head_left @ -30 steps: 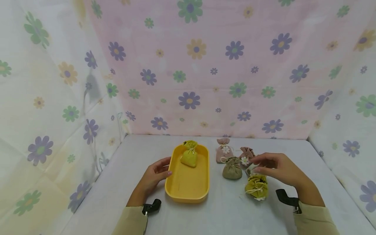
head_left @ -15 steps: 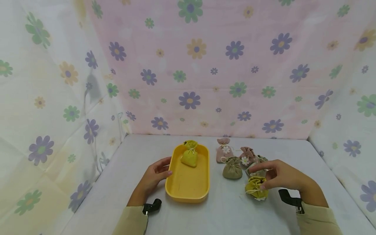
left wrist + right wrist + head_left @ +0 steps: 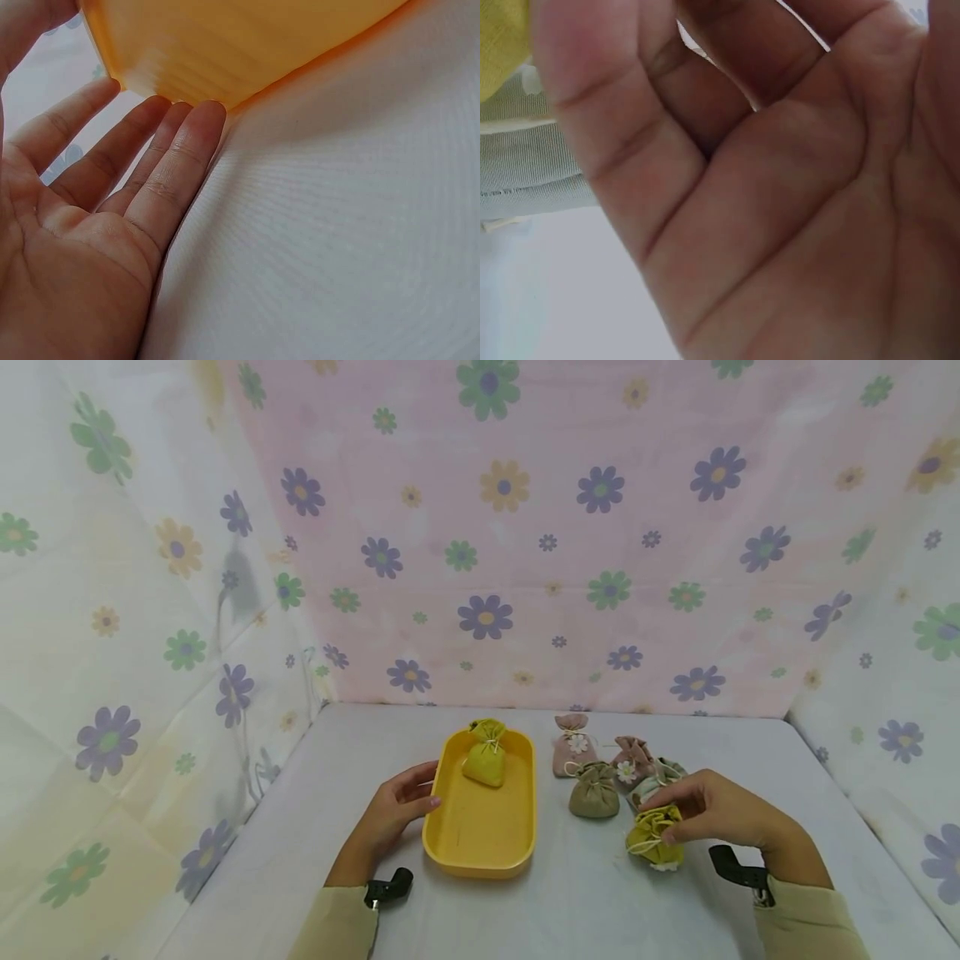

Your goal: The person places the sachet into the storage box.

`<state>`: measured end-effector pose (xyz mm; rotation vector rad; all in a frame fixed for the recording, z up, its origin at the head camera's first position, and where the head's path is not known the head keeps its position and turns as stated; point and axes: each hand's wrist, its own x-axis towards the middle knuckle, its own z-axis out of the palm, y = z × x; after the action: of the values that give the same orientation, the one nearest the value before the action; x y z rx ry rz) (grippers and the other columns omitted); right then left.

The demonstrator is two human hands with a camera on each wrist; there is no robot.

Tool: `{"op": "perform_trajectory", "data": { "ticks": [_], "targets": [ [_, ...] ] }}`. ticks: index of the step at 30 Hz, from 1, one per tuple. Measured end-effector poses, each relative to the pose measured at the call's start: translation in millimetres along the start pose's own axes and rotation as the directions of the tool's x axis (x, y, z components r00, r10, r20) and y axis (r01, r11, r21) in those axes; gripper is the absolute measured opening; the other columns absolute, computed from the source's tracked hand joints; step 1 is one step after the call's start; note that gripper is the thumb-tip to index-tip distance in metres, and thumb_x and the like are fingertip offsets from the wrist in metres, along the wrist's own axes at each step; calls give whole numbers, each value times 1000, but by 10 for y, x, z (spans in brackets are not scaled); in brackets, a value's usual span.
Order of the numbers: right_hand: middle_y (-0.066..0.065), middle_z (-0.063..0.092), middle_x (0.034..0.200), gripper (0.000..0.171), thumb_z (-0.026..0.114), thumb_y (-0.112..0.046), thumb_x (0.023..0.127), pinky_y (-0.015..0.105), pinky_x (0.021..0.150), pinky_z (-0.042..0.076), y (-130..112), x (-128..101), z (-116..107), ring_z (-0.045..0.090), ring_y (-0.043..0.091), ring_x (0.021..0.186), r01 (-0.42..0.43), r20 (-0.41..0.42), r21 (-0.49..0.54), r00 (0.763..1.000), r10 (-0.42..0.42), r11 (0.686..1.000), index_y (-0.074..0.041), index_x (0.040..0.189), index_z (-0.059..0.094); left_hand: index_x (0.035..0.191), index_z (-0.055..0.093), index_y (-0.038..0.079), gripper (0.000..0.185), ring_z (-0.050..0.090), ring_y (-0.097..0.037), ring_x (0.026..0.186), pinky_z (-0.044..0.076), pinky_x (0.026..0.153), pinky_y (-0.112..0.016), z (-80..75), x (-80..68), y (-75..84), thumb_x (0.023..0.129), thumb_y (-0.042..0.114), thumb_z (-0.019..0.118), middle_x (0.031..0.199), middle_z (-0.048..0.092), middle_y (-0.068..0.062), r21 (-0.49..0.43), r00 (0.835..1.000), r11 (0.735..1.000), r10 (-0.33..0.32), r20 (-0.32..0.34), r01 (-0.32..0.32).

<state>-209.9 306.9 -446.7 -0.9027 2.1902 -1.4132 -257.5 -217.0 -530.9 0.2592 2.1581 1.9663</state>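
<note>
At the left side of a yellow tray, my left hand has its thumb over the rim and its fingertips against the outer wall. The left wrist view shows these fingers fairly straight along the tray's wall. A yellow-green drawstring pouch lies inside the tray's far end. My right hand pinches another yellow-green drawstring pouch between thumb and fingers, low over the table. In the right wrist view, the palm covers most of the picture, with only a bit of yellow cloth showing.
Beyond the right hand sit a pink pouch, a dusty-rose pouch, an olive-brown pouch and a grey-green striped pouch, partly hidden. Flowered cloth walls enclose the white table.
My right hand has come down toward the near yellow-green pouch from above the farther pouches, and its thumb and fingers have closed on it. The left hand and tray stay put.
</note>
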Motion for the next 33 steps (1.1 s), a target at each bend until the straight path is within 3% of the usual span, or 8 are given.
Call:
{"op": "perform_trajectory", "data": {
  "ticks": [5, 13, 25, 33],
  "targets": [
    [17, 76, 116, 33, 75, -4, 92, 35, 75, 65, 2, 21, 6, 76, 18, 93, 5, -28, -11, 1000, -5, 1000, 4, 124, 71, 151, 53, 19, 65, 56, -26, 139, 54, 106, -32, 4, -13, 7, 91, 18, 80, 153, 55, -1, 10, 1000, 1000, -3, -6, 3],
    [14, 77, 108, 20, 72, -5, 95, 37, 73, 65, 4, 33, 11, 76, 18, 90, -8, -57, -33, 998, 6, 999, -4, 115, 76, 149, 54, 21, 65, 56, -25, 139, 54, 106, -32, 2, -31, 17, 91, 20, 81, 152, 56, 1, 17, 1000, 1000, -16, -16, 16],
    [13, 78, 104, 18, 72, -7, 96, 38, 72, 65, -21, 36, 25, 76, 20, 86, -3, -91, -55, 996, -2, 998, -5, 114, 76, 149, 54, 21, 63, 56, -26, 139, 54, 107, -32, -4, -8, 9, 92, 20, 80, 153, 55, 2, 16, 1000, 1000, 1, 0, -1],
    [8, 78, 99, 18, 75, -15, 95, 41, 71, 65, -94, 81, 75, 75, 19, 82, -33, -160, -115, 987, 15, 993, -10, 112, 78, 149, 55, 21, 63, 57, -25, 138, 55, 105, -31, -13, -1, -3, 91, 21, 81, 153, 55, 0, 21, 1000, 1000, 7, -7, -6]
  ]
}}
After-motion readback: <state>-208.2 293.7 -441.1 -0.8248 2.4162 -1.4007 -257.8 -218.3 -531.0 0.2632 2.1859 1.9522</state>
